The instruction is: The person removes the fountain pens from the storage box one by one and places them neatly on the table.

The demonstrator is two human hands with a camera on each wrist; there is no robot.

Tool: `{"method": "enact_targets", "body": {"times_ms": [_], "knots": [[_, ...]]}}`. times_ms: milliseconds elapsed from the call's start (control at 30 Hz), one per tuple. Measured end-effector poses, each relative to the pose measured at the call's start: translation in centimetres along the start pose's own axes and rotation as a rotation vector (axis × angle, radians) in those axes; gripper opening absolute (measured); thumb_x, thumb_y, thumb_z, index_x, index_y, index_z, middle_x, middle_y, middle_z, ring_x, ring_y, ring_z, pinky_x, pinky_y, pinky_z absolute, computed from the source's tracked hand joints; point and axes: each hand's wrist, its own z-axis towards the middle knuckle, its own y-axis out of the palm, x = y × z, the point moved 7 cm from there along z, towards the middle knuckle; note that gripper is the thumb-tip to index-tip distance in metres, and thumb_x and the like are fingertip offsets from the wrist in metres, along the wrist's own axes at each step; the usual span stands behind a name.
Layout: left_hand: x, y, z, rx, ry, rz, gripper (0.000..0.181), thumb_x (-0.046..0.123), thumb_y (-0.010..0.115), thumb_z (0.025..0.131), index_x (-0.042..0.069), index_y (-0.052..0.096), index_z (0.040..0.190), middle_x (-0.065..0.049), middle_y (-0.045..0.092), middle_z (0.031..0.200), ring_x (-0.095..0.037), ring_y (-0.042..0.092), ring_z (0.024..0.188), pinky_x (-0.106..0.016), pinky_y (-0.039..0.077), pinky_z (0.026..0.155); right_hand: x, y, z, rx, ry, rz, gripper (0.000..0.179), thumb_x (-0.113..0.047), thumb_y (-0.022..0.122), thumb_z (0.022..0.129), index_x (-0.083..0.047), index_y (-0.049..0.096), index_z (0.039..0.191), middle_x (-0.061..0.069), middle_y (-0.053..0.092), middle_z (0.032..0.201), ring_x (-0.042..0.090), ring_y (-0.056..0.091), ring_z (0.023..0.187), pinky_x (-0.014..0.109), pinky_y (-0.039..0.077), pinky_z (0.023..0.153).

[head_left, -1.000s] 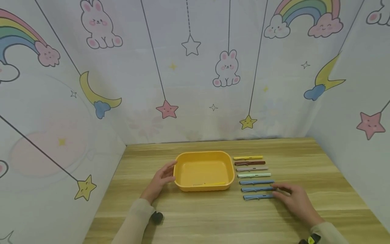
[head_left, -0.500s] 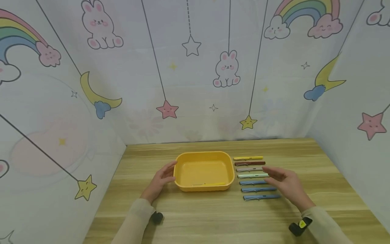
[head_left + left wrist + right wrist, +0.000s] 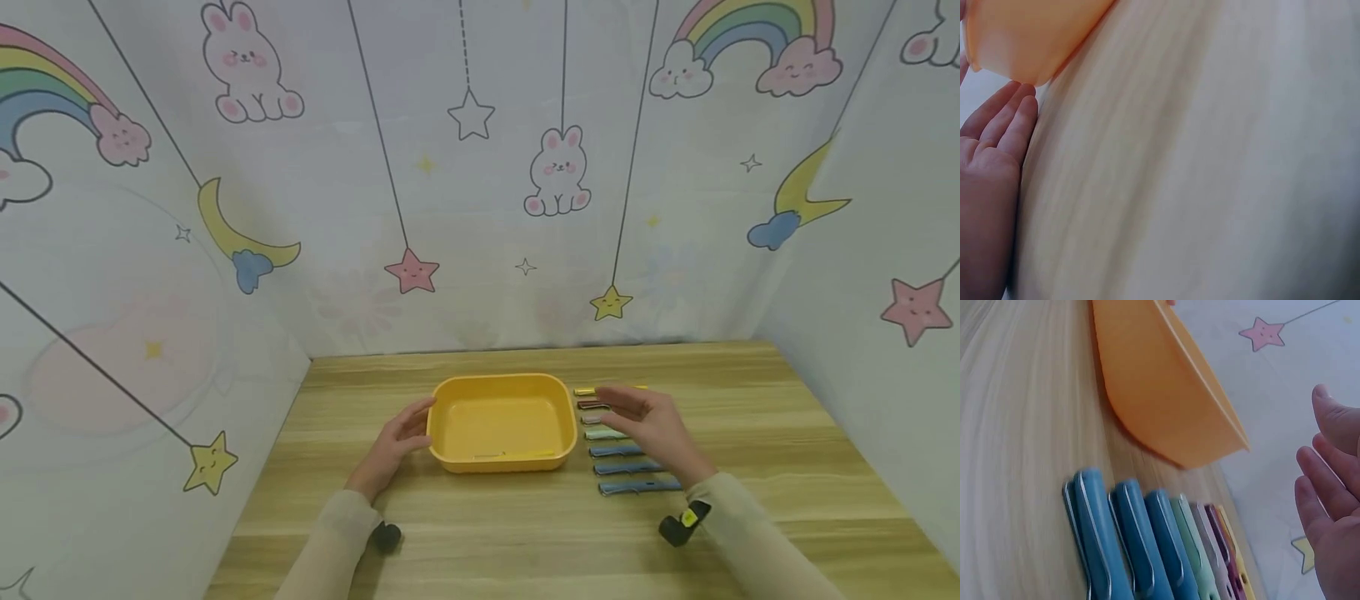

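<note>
A yellow plastic box (image 3: 502,466) sits on the table with a yellow pen (image 3: 531,455) lying inside along its near wall. My left hand (image 3: 392,443) rests its fingertips against the box's left side, the thumb apart from the other fingers. To the right of the box lies a column of pens: yellow (image 3: 584,392), dark red (image 3: 589,405), greyish pink (image 3: 590,420), light green (image 3: 602,435) and three blue pens (image 3: 1100,534) nearest me. My right hand (image 3: 654,427) hovers over these pens with thumb and fingers spread apart, holding nothing, and partly hides several of them.
The wood-grain table (image 3: 480,542) ends at a printed cloth backdrop (image 3: 480,317) behind and at both sides. A dark wrist device (image 3: 386,536) is at my left sleeve, another wrist device (image 3: 678,527) at my right.
My right hand has moved left and away from me, from the right ends of the near blue pens to above the far pens near the box. My left hand stays at the box.
</note>
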Motion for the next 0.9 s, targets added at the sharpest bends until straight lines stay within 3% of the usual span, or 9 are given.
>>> {"method": "enact_targets", "body": {"times_ms": [100, 200, 367, 533, 733, 900], "knots": [[0.0, 0.0, 0.0, -0.003, 0.003, -0.002, 0.064, 0.004, 0.065, 0.102, 0.009, 0.041, 0.161, -0.023, 0.04, 0.164, -0.043, 0.039, 0.15, -0.025, 0.041, 0.113, -0.3, 1.4, 0.9, -0.015, -0.018, 0.034, 0.047, -0.005, 0.076, 0.096, 0.002, 0.064, 0.141, 0.027, 0.065, 0.139, 0.039, 0.065, 0.127, 0.024, 0.058, 0.093], [0.1, 0.1, -0.1, -0.007, 0.005, -0.001, 0.065, 0.004, 0.065, 0.102, 0.009, 0.041, 0.161, -0.022, 0.039, 0.164, -0.043, 0.038, 0.151, -0.026, 0.041, 0.114, -0.7, 2.9, 1.7, -0.04, -0.025, 0.04, 0.048, -0.006, 0.077, 0.095, 0.003, 0.063, 0.14, 0.026, 0.066, 0.138, 0.047, 0.062, 0.127, 0.025, 0.058, 0.094], [0.3, 0.2, -0.2, -0.005, -0.001, 0.007, 0.065, 0.006, 0.065, 0.102, 0.01, 0.04, 0.161, -0.022, 0.04, 0.164, -0.042, 0.039, 0.151, -0.03, 0.04, 0.116, -0.9, 5.0, 3.0, -0.097, -0.033, 0.023, 0.05, -0.013, 0.079, 0.095, 0.002, 0.064, 0.141, 0.024, 0.065, 0.14, 0.04, 0.064, 0.128, 0.028, 0.055, 0.101], [0.3, 0.1, -0.1, -0.002, -0.011, 0.005, 0.065, 0.007, 0.065, 0.102, 0.012, 0.041, 0.161, -0.022, 0.041, 0.164, -0.041, 0.041, 0.15, -0.025, 0.042, 0.113, -0.9, 7.3, 4.2, -0.153, 0.001, -0.006, 0.051, -0.021, 0.079, 0.096, 0.0, 0.065, 0.141, 0.02, 0.066, 0.141, 0.034, 0.064, 0.13, 0.04, 0.052, 0.108], [0.0, 0.0, -0.1, 0.003, -0.025, -0.007, 0.064, 0.008, 0.067, 0.102, 0.016, 0.043, 0.16, -0.016, 0.042, 0.165, -0.037, 0.039, 0.152, -0.019, 0.041, 0.111, -1.5, 10.0, 5.1, -0.208, -0.011, -0.052, 0.045, -0.017, 0.077, 0.097, 0.001, 0.067, 0.137, 0.019, 0.068, 0.138, 0.035, 0.064, 0.129, 0.049, 0.05, 0.11], [0.0, -0.1, -0.2, 0.002, -0.024, 0.008, 0.064, 0.012, 0.068, 0.101, 0.017, 0.043, 0.16, -0.015, 0.041, 0.165, -0.036, 0.039, 0.152, -0.023, 0.04, 0.113, -1.7, 11.9, 5.7, -0.247, -0.009, -0.077, 0.04, -0.014, 0.078, 0.096, -0.003, 0.071, 0.134, 0.016, 0.071, 0.134, 0.033, 0.067, 0.126, 0.048, 0.052, 0.108]]}}
